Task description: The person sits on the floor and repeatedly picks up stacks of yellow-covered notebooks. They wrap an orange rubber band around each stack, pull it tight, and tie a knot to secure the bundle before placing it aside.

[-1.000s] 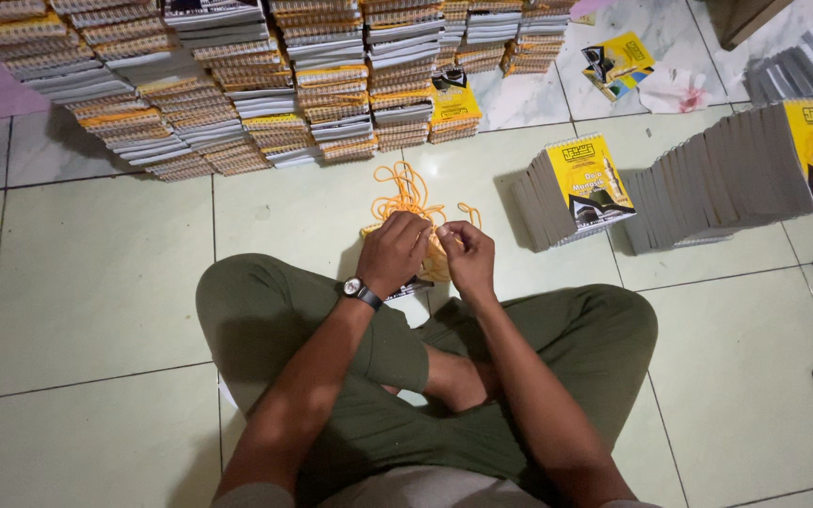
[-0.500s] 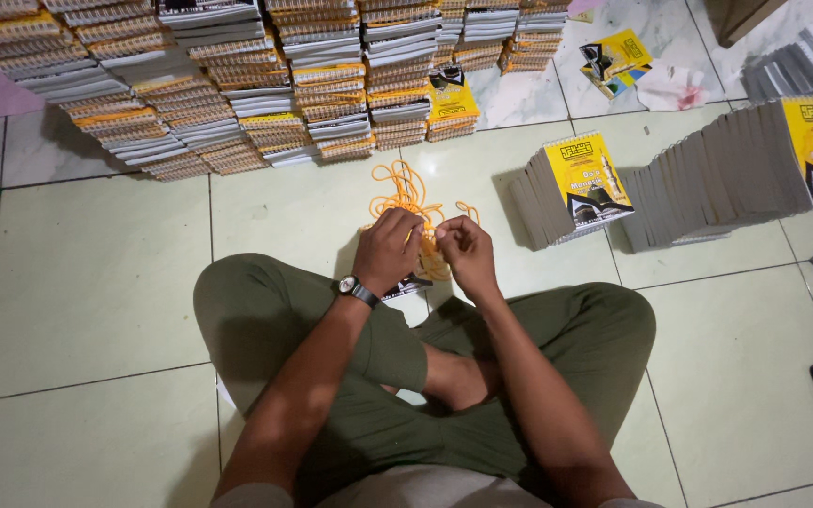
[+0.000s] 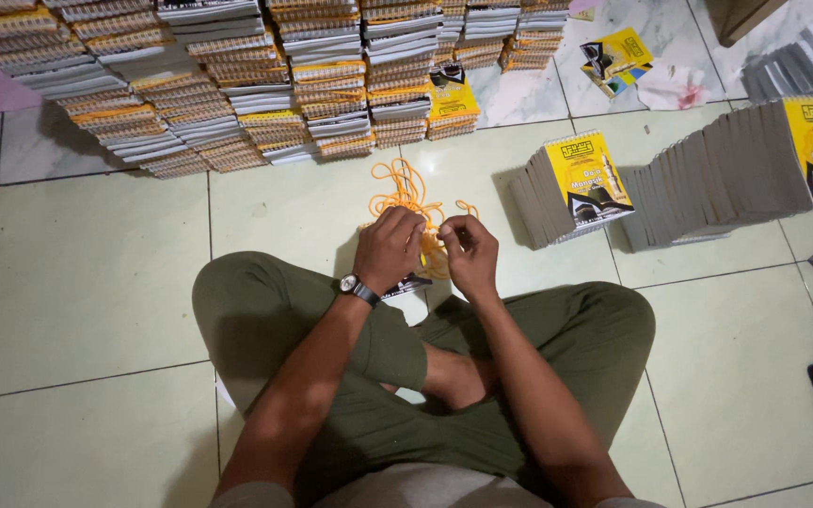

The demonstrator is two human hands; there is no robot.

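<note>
The person sits cross-legged on the tiled floor [image 3: 77, 282], knees in olive trousers [image 3: 265, 310] spread to either side. Both forearms reach forward to the middle of the view, where the hands meet just above the shins.

The left hand [image 3: 390, 249], with a wristwatch [image 3: 358, 288] on its wrist, is curled, its fingers pressed together around a strand of the orange string [image 3: 408, 193]. The right hand [image 3: 470, 252] sits just beside it at 3 o'clock, thumb and forefinger pinching the same string at the fingertips. The two grips are nearly touching. Whether the string is being knotted or simply held cannot be told, since the fingers hide it.

The bulk of the orange string lies in a loose tangle on the floor at 12 o'clock from the hands, touching them at its near edge and running away from the person. A dark booklet [image 3: 406, 285] peeks out under the left hand, lying on the floor.

Further off, at 2 o'clock from the hands, a short row of yellow-covered spiral booklets [image 3: 583, 174] leans on the floor, and a longer row [image 3: 755, 169] stands beyond it at 3 o'clock. At the far edge, from 10 to 12 o'clock, tall stacks of bound booklets [image 3: 237, 85] line the floor. A loose yellow booklet [image 3: 618, 55] and crumpled paper [image 3: 672, 87] lie at 1 o'clock, well apart from the hands.
</note>
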